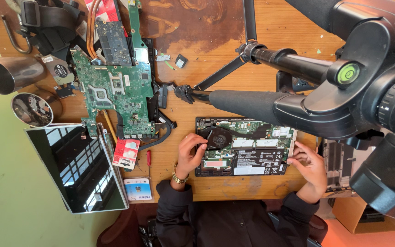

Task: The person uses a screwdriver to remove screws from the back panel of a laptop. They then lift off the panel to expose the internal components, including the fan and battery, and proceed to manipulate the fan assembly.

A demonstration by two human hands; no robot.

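An opened laptop base (pixel 270 137) lies bottom-up on the wooden table, showing a round black fan (pixel 219 137), a green board and a black battery (pixel 257 160). My left hand (pixel 189 153), with a gold bracelet at the wrist, curls its fingers over the base's left edge beside the fan. My right hand (pixel 309 167) grips the right edge with its fingertips on the casing. Both sleeves are black. I cannot tell whether either hand also holds a small tool.
A large green motherboard (pixel 115 89) and other boards lie at upper left. A loose screen panel (pixel 76 167), a red-handled screwdriver (pixel 148 159), a red and white packet (pixel 126 153) and two metal cups (pixel 5 73) are at left. A black tripod (pixel 261 98) and camera loom over the right side.
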